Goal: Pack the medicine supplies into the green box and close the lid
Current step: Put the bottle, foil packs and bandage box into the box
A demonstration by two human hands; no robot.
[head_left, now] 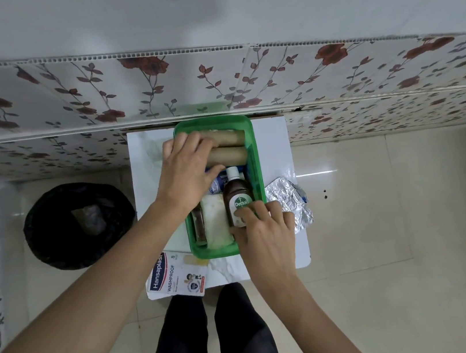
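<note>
- Standing open on a white table, the green box held two brown rolls and a Dettol bottle.
- Left hand lay spread over the rolls; right hand fingers rested loosely on the bottle.
- Foil strip lay right of the box, Hansaplast pack at the near-left, black bin on the floor.

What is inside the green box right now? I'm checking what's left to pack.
Inside the green box: two brown rolls, a Dettol bottle, white cloth, a dark bottle. The left hand hides part of a blue item; the rest can't be seen.
</note>
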